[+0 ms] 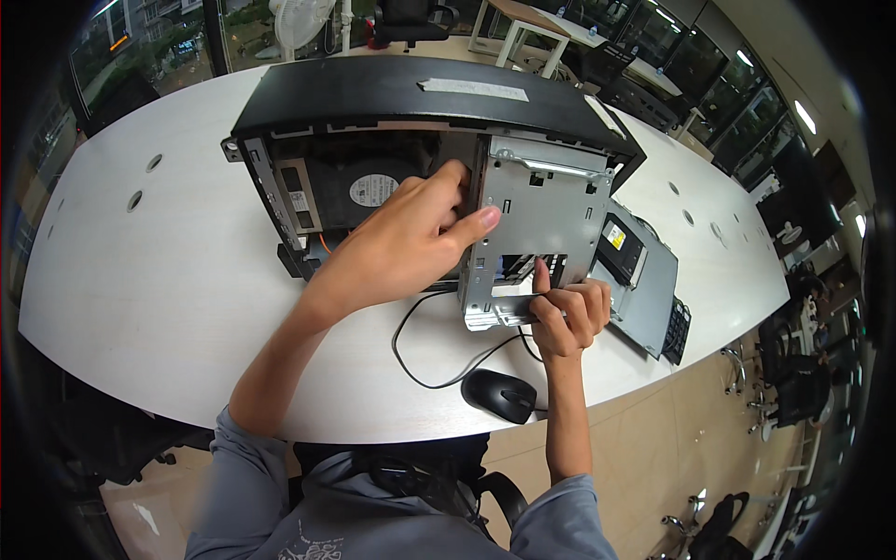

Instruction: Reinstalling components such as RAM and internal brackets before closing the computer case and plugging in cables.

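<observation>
Holds silver metal bracket (541, 210), flat-faced, slotted, windowed | clamps it with left hand (420, 231) and right hand (569, 315) | at right half of black computer case (364, 101)

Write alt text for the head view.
A person's left hand and right hand grip a silver metal bracket by its left edge and lower right corner, at an open black computer case on a white table. Nearer the person lies a black mouse; to the right, a grey panel and a keyboard.
</observation>
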Available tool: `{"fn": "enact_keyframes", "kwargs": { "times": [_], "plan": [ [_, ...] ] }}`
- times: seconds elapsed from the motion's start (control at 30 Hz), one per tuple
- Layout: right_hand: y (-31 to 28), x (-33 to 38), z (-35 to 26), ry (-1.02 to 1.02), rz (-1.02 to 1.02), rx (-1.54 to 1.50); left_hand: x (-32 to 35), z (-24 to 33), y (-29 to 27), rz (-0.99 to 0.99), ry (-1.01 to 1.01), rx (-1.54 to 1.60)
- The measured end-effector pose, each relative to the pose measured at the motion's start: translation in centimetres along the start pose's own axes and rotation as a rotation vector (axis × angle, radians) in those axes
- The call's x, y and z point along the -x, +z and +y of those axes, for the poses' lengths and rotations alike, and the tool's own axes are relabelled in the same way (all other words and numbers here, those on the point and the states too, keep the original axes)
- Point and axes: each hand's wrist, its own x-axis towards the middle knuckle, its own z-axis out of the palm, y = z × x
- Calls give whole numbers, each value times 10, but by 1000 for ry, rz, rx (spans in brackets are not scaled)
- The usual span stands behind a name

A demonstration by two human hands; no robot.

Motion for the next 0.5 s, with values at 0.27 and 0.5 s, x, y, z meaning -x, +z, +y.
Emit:
{"fn": "enact_keyframes", "kwargs": {
  "times": [0.27, 0.5],
  "plan": [
    [-19, 16, 15, 177, -61, -243, -5, -6, -2, 78, -10, -1],
    [-9, 34, 6, 768, -119, -405, -3, -1, -3, 65, -40, -79]
  ]
}}
